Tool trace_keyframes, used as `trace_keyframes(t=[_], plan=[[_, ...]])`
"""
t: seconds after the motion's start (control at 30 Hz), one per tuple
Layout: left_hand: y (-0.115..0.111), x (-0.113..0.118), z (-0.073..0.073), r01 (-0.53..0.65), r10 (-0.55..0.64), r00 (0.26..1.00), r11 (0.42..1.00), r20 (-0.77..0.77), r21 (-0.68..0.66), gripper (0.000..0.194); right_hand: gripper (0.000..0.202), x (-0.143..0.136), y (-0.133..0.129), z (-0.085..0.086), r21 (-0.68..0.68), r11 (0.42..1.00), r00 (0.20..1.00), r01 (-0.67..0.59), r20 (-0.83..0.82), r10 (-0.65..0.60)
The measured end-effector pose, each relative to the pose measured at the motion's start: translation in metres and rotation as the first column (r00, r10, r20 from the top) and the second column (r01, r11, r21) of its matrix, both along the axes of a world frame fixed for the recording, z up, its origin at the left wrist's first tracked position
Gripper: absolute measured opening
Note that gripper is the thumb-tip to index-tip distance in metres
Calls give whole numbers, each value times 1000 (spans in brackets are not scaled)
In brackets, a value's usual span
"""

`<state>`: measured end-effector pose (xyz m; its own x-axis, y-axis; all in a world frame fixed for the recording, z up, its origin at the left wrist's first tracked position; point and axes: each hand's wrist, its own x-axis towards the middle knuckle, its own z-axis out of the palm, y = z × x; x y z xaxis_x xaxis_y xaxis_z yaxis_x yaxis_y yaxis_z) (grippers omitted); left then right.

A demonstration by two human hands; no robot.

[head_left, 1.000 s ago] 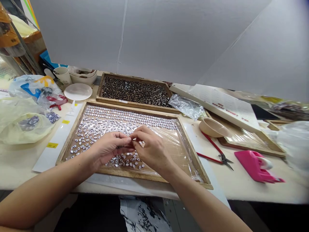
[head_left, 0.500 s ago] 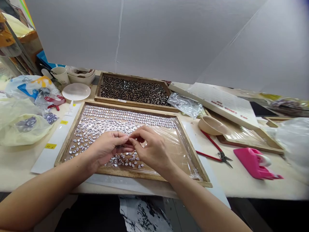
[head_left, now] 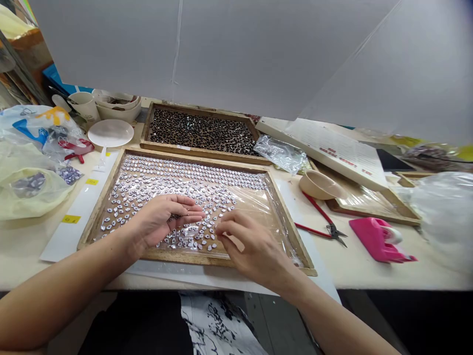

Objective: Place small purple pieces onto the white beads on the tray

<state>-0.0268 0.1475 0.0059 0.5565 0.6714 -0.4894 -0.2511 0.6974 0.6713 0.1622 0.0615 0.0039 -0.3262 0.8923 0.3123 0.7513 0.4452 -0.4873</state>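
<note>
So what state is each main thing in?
Left hand: open, palm up, small dark bits on it
Right hand: half-curled, grip unclear
Nearer rectangular wooden tray: partly covered with pale gems
Farther rectangular wooden tray: thickly covered with black beads
Red-handled metal pliers: open
Round beige bowl: tilted
Clear plastic bag: crumpled

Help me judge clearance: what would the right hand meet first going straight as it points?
Probably the pale pieces just past its fingertips; if it's higher, perhaps the left hand. Depth is unclear.

Rightward, room over the film (head_left: 268, 204) meets pliers (head_left: 332, 230).
</note>
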Motion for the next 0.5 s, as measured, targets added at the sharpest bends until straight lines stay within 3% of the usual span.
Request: trace_keyframes(t=[0.2,0.5], plan=[[1,3,1,0,0,1000,1000,-29,2,16,18,2,-5,-17,25,999,968,25,249,-30],[0,3,3,5,-5,999,1000,-38,4,15,20,1,-2,-26,27,1000,946,10,324,-18]])
